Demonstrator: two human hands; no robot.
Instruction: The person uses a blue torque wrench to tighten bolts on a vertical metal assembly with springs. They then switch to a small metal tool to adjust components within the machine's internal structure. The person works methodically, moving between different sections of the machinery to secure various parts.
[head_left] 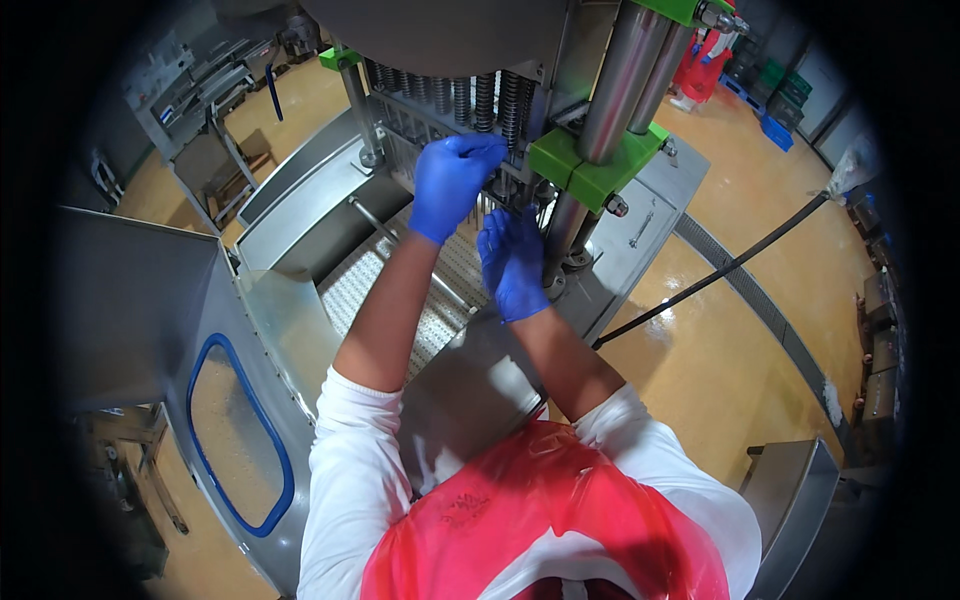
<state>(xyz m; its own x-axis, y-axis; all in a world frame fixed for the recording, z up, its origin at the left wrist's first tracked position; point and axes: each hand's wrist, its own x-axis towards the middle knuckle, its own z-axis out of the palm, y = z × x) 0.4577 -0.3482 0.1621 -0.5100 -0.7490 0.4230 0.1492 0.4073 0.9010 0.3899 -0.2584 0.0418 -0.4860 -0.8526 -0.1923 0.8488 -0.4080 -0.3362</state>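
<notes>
Both my hands wear blue gloves and reach into a steel machine with a row of coil springs (485, 102) above thin upright needles. My left hand (448, 185) is closed, its fingers bent against the front of the spring row; what they grip is hidden. Lower and a little to the right, my right hand (515, 262) is raised with curled fingers at the underside of the needle holder, beside a steel column. Whatever it pinches is too small to make out. Beneath my hands runs a white studded conveyor belt (390, 285), crossed by a steel rod (415, 260).
A green clamp block (595, 165) grips the thick steel columns on the right. At left, a steel door with a blue-edged window (287, 480) stands swung out. A dark hose (735, 262) stretches across the wet floor. Another person in a red apron (704, 70) stands far off.
</notes>
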